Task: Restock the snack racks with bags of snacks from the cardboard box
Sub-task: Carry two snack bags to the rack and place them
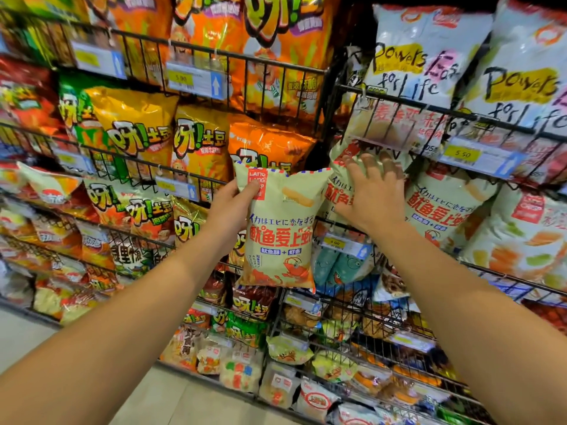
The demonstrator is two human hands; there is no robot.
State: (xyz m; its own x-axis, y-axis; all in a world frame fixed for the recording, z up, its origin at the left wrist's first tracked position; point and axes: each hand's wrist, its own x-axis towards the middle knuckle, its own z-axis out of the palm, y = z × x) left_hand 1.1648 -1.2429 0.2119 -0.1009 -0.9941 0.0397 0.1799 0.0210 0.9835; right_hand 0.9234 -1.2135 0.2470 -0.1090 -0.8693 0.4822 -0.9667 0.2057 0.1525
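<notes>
Now holding one pale green snack bag (280, 228) upright in the left hand (231, 207), thumb pinched over its top-left corner, fingers hidden behind. Hanging in the air in front of the racks, not yet shelved. Just right of that grip, the right hand (369, 194) spread flat, fingers straight, pressing on the matching bags (441, 210) already standing in the wire rack (491, 273).

Best done, by the look of it, like so: keep pressing the shelved row back and rightward to open a slot at its left end. Then swing the held bag right and beyond the grip, bottom edge first over the front wire, face outward like its neighbours. Hold by the corner seam only; squeezing the puffed middle risks crushing the contents. Mind the price tag (343, 243) clipped below the right palm. Beyond the grip and higher, white bags (420, 56) overhang the slot, so enter low. Cardboard box not in view.
</notes>
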